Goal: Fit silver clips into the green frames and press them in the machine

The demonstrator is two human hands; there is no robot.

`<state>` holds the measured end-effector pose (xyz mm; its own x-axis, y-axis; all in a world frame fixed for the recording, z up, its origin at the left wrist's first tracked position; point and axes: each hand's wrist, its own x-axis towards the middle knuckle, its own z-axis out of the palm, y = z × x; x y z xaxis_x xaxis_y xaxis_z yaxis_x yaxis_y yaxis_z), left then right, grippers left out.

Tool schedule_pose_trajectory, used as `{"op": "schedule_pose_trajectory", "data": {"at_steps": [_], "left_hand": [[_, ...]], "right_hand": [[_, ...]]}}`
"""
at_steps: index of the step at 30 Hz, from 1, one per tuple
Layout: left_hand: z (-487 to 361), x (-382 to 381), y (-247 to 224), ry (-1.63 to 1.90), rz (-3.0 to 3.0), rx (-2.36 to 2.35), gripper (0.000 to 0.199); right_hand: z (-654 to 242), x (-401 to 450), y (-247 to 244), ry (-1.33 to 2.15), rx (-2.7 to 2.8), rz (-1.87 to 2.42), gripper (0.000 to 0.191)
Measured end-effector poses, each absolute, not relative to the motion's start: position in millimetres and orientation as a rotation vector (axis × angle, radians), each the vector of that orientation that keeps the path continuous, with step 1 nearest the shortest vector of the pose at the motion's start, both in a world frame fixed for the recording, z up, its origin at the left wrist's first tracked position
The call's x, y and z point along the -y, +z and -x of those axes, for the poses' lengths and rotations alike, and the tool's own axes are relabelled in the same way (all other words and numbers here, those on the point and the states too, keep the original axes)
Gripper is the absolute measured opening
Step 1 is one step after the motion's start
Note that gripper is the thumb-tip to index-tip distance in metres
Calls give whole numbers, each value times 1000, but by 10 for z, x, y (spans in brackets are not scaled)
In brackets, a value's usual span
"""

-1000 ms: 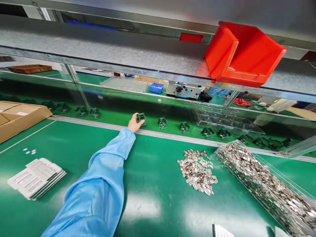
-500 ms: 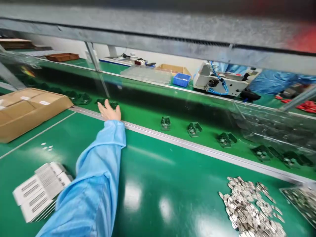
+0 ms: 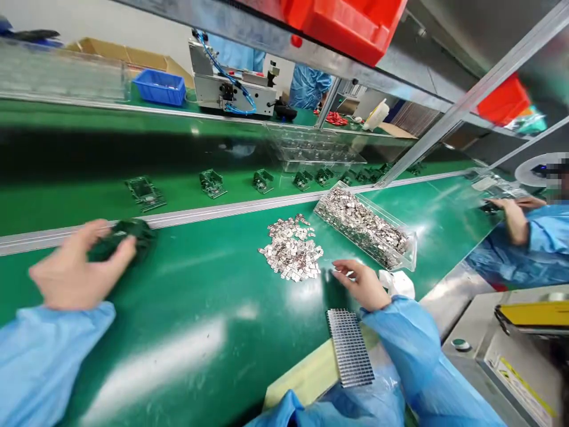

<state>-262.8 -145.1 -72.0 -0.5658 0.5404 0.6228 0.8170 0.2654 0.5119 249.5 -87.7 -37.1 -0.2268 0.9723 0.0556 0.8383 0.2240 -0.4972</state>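
At the left, my left hand (image 3: 75, 267) is closed around a dark green circuit board (image 3: 143, 237), smeared by motion, just in front of the metal rail. My right hand (image 3: 364, 287) hovers over the bench, thumb and fingertips nearly together; what they pinch, if anything, is too small to make out. Just left of those fingertips lies a pile of small silvery metal pieces (image 3: 293, 255). Behind the right hand, a clear plastic tray (image 3: 412, 258) holds many more such pieces. A dark gridded strip bundle (image 3: 349, 350) rests below it, partly over a pale yellow sheet (image 3: 306, 376).
Beyond the metal rail (image 3: 222, 209), several green circuit boards (image 3: 213, 184) stand in a row on the green belt (image 3: 89, 196). A blue bin (image 3: 159, 87) and a grey-white machine (image 3: 233, 89) are behind. Red bins (image 3: 347, 24) hang overhead. A co-worker's hand (image 3: 515, 220) is at the right.
The view has swung right. My left hand, earlier reaching open over the belt, is now back on the near side of the rail with a circuit board. My right hand has come into view.
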Motion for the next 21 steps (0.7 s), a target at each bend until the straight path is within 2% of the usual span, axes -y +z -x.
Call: {"op": "schedule_pose_trajectory", "data": {"at_steps": [4,6,10,14,16,18,21], "left_hand": [[1816,1917,-852,-1030,1418,1983,57],[1492,2070,-851,-985,1453,2011,62],[1196,2201,-779,-979,1654,2270,86],[1285,2095,-725,-928,2088,2226,111],[1360,2004,-706,-842,2323,2254,108],[1394,1935,-692,-811,2439,2318,95],[1306,1911,-682,-1045,2379,2336,71]], "right_hand": [[-2336,774,-515,604,2234,1568,19],[-2260,740,-552,599,2254,1561,17],[-2201,702,-553,605,2300,1542,9],[-2235,716,-525,647,2320,1504,13],[-2264,732,-510,665,2313,1474,13],[-2304,761,-482,691,2297,1443,14],[-2387,872,-394,742,2246,1409,11]]}}
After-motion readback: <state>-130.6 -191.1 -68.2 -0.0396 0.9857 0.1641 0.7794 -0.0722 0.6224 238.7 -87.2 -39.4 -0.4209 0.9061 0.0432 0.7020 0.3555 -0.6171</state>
